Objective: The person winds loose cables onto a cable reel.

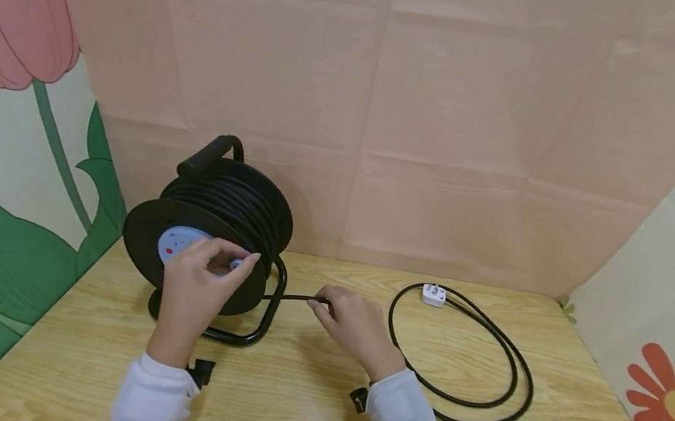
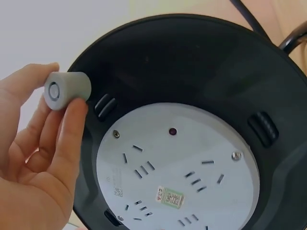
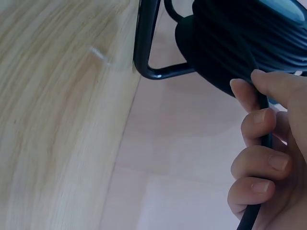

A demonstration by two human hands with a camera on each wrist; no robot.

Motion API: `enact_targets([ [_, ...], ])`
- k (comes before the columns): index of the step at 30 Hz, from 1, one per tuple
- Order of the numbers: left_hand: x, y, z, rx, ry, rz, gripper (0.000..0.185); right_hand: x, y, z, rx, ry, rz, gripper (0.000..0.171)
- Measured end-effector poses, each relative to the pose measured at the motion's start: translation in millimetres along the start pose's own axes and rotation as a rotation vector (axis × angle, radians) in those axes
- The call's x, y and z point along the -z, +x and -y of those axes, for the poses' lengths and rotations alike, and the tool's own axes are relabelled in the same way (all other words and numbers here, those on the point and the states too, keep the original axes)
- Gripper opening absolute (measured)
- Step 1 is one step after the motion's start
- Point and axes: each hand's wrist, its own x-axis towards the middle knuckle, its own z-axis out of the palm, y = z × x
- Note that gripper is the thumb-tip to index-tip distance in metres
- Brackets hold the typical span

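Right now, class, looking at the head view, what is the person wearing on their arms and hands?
Both hands are bare: no gloves or rings show on the left hand or the right hand. Each arm has a white long sleeve ending at the wrist. A small black device sits at each wrist, by the cuff.

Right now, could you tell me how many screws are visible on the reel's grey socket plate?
2: one screw at the plate's upper left, another screw at its right edge. The plate's lower part is cut off, so more may be hidden.
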Motion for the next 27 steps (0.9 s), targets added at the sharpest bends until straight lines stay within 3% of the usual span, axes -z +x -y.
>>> enact_targets([
  [6,0.1,-0.8,-3.2,0.122,0.022,0.058,0.027,1.3,-0.5,-2.2,0.02,0.001,0.0,0.02],
  [10,2.9,-1.0,-4.9,0.177,0.055,0.115,0.028,3.2,-1.2,-3.9,0.028,0.032,0.077,0.023],
  [17,5.9,-2.1,-4.4,0.284,0.08,0.24,0.028,22.9,-6.7,-14.3,-0.067,0.209,0.268,0.035],
  [27,7.1,-1.8,-3.1,0.383,0.054,0.37,0.033,48.0,-15.8,-29.3,-0.162,0.316,0.339,0.046],
])
